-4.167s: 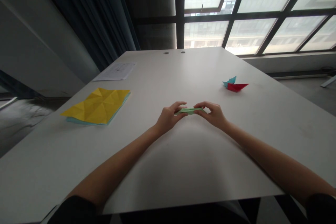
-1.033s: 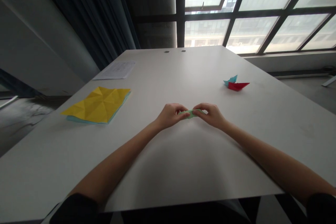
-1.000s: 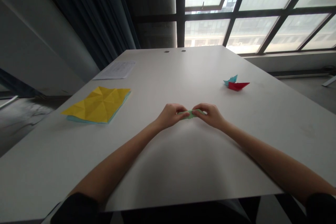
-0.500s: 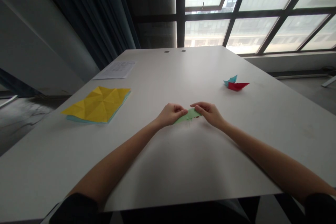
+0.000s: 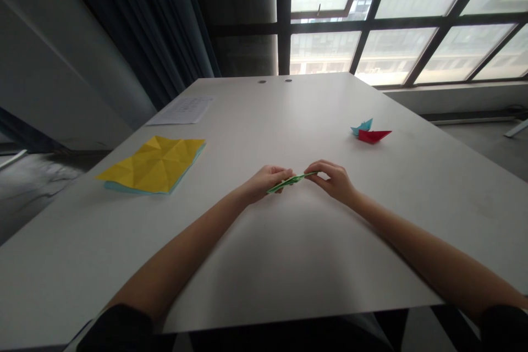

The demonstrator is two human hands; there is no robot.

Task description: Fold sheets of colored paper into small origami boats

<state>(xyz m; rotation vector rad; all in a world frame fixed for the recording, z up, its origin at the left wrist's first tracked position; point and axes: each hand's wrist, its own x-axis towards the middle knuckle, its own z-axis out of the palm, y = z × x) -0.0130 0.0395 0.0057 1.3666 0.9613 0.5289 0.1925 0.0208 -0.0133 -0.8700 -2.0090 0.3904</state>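
Holding a thin green folded paper (image 5: 292, 179) between both hands at frame centre; my left hand (image 5: 266, 181) is pinched on its lower left end, my right hand (image 5: 335, 180) pinched on its upper right tip; piece seen nearly edge-on, tilted, left end lower, close above the pale surface (image 5: 289, 264); whether it touches the surface I cannot tell; left of centre, a creased yellow sheet (image 5: 154, 164) lies flat on a teal sheet (image 5: 132, 191); upper left, a white printed page (image 5: 183, 111); right of centre, a red paper boat (image 5: 372, 136) touching a teal paper boat (image 5: 362, 126) behind it; both well apart from my hands.
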